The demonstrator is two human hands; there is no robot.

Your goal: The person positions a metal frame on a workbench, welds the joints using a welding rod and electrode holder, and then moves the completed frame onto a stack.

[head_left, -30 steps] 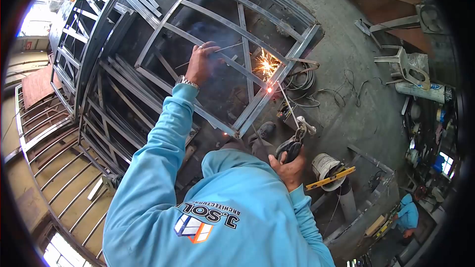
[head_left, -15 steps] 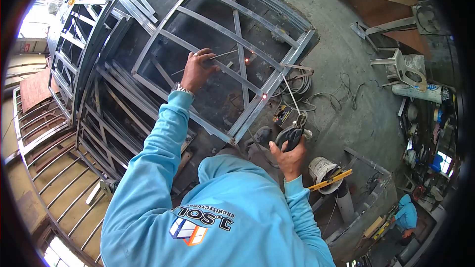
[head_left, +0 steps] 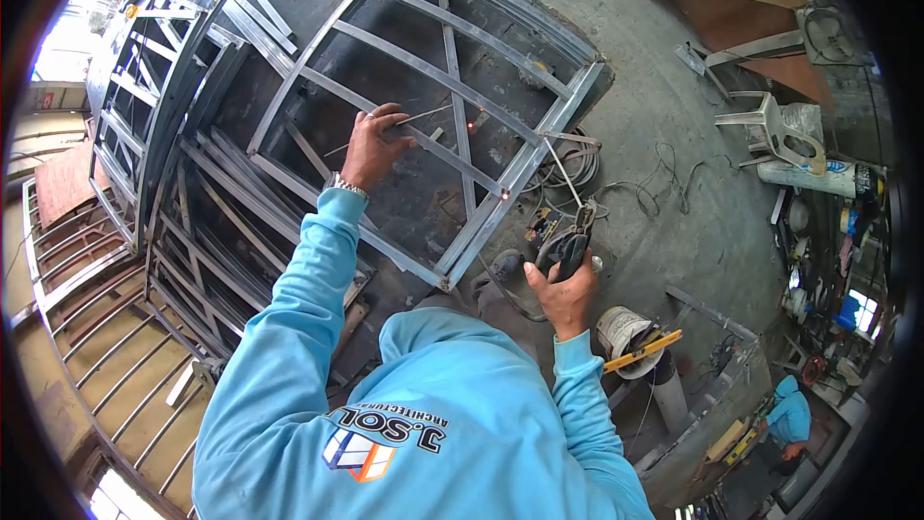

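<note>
My right hand (head_left: 566, 300) grips a black welding electrode holder (head_left: 572, 252). From its jaws a pale welding electrode (head_left: 563, 171) slants up toward the near right side of a metal frame (head_left: 486, 221), its far end near the frame's edge. My left hand (head_left: 373, 149) is closed over one crossbar of the frame, holding a thin rod (head_left: 423, 116) that sticks out on both sides of the fingers. Whether the fingers also press on the bar is hard to tell. A small orange glow (head_left: 504, 195) shows at a bar joint, with fainter specks by the diagonal brace (head_left: 460, 135).
Coiled cable (head_left: 576, 169) lies right of the frame. A bucket (head_left: 626, 330) with a yellow spirit level (head_left: 645, 351) stands near my right arm. Metal bars and frames (head_left: 207, 212) are stacked at left. A plastic chair (head_left: 770, 130) and a co-worker in blue (head_left: 789, 414) are at right.
The whole view has shifted slightly left. Both hands keep their grips, and the electrode stays near the frame's edge. The orange glows look smaller and dimmer.
</note>
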